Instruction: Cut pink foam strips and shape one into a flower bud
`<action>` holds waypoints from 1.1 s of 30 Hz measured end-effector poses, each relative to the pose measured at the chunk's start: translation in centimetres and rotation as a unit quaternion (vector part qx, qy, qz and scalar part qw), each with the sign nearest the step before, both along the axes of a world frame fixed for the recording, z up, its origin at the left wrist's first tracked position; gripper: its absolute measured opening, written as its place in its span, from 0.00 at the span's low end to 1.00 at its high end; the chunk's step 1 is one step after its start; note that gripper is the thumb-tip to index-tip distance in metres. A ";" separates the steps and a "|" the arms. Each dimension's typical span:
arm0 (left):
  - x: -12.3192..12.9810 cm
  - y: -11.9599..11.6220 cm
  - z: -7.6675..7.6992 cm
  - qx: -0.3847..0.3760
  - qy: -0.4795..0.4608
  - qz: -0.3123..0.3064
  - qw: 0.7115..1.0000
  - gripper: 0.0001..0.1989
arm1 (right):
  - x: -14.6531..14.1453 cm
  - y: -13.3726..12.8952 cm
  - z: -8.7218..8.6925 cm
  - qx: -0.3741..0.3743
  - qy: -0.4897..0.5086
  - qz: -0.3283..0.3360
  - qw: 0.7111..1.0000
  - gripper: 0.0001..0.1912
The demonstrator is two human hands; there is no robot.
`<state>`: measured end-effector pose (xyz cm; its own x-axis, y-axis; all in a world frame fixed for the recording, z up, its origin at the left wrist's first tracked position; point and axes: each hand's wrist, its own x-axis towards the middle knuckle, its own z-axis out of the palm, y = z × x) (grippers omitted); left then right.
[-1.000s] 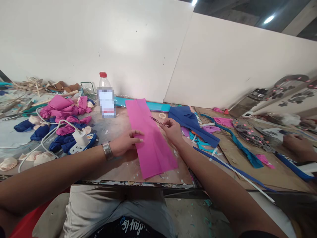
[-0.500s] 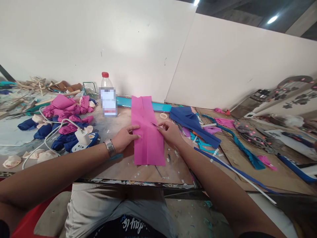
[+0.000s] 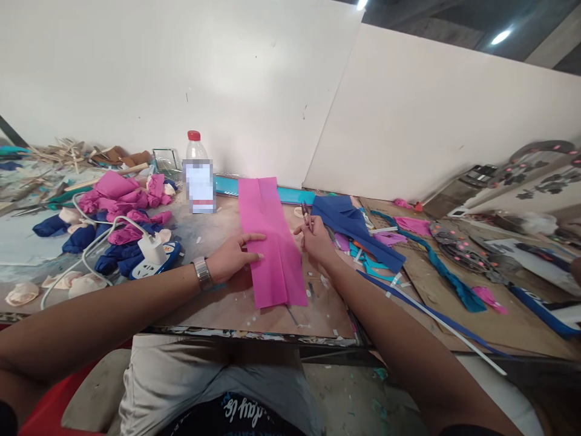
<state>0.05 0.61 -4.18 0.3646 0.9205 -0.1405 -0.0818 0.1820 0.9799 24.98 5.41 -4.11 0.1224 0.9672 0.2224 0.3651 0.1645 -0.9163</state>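
Nearest to me is the worn table, marked and scattered with scraps. The pink cloth lies on it. My left hand rests on its left edge, thumb and fingers a little apart. Just beside its right edge, my right hand has the fingers closed around a dark tool, which they partly cover. Behind, the blurred phone hides the lower bottle. Farther are the white wall and a cut-off lamp.

The screen of the phone is blurred beyond reading, and it hides the lower bottle. Fingers of the right hand cover part of the slim tool. The worktop runs out of view at left.
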 end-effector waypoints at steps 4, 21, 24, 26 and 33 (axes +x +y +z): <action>0.1 -0.1 0.5 0.030 -0.018 0.047 0.998 0.41 | -1.0 -0.7 1.3 -0.069 0.175 0.045 0.981 0.18; 0.7 -1.2 1.4 -0.141 -0.186 -0.097 0.968 0.18 | -4.3 -4.8 2.6 -0.159 0.334 0.173 0.913 0.27; 0.8 -2.2 1.2 -0.155 -0.130 -0.191 0.961 0.16 | -4.9 -5.3 2.6 -0.159 0.336 0.181 0.911 0.28; 0.9 -2.7 1.2 -0.138 -0.103 -0.222 0.960 0.17 | -5.1 -5.4 2.6 -0.148 0.328 0.187 0.914 0.28; 1.2 -2.5 1.3 -0.159 -0.166 -0.104 0.968 0.12 | -4.5 -5.9 4.1 -0.128 0.308 0.187 0.924 0.28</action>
<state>1.28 -1.91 -2.85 0.6115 0.7518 -0.2469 -0.3121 0.5158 0.7978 20.49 -0.50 -0.05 -0.2048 0.9786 -0.0197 -0.2767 -0.0772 -0.9578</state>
